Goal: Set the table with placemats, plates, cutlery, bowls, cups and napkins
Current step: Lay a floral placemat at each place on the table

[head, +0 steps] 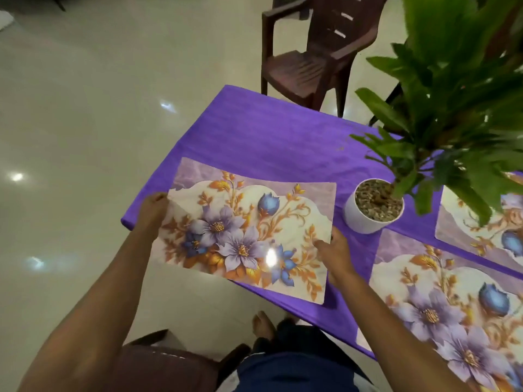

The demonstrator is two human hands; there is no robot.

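Purple cloth: covers the table point(268, 137).
Hands: left hand point(154, 210) and right hand point(336, 250) grip the floral placemat point(246, 230) left of the potted plant point(373, 205).

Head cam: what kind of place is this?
Probably a home dining area or small hall: a table under a purple tablecloth with floral placemats, brown plastic chairs, a potted plant, glossy tiled floor.

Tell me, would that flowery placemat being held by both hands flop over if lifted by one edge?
Probably only a little: the placemat stays nearly flat though the left hand and right hand hold just its short edges and part overhangs the table. Its glossy glare suggests a slick, light sheet.
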